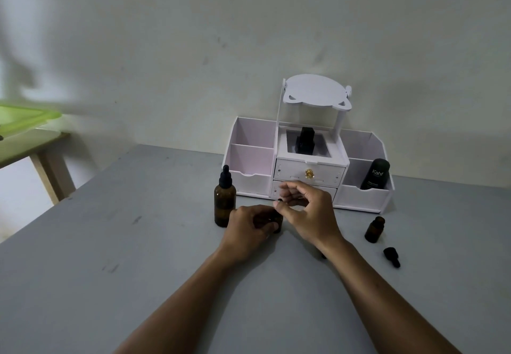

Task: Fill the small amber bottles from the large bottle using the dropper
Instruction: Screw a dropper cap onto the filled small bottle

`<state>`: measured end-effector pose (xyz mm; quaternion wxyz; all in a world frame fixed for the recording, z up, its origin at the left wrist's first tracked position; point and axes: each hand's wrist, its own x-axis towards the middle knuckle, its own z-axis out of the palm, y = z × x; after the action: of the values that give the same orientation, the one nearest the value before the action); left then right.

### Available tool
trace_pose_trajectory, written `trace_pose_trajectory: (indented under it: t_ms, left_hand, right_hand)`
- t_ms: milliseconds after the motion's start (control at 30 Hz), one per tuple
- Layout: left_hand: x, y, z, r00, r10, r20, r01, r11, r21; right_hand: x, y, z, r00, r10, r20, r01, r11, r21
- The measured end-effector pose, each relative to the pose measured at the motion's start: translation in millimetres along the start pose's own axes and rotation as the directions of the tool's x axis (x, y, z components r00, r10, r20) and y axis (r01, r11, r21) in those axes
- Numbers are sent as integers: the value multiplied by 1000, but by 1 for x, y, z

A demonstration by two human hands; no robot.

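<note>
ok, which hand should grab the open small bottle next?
Right, likely: the open small bottle stands nearer the right hand, which pinches only a small dark cap; the left hand grips the centre bottle.

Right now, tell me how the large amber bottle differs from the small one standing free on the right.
The large bottle is much taller and wider than the small bottle. The large bottle wears a black dropper cap; the small bottle's neck is open. Both are amber and stand upright.
</note>
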<state>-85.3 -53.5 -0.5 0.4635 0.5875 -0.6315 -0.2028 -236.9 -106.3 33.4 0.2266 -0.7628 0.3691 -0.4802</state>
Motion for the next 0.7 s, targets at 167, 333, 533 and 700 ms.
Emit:
trace_pose_trajectory:
  t_ms: [167, 333, 533, 700]
  left_hand:
    - [0, 2, 0, 1000, -3, -12, 3, 1000, 7]
    - [-1, 3, -1, 1000, 16, -4, -16, 1000, 19]
    - [0, 2, 0, 1000, 9, -11, -9, 1000, 13]
    - [0, 1, 0, 1000, 9, -1, -9, 1000, 2]
  right_hand:
    - [1, 4, 2, 1000, 2, -6, -2, 998, -70]
    - [0, 3, 0, 1000, -21, 6, 21, 1000, -21]
    - [2, 6, 2, 1000, 28, -6, -29, 998, -52]
    - [0, 5, 0, 999, -17, 39, 18, 999, -29]
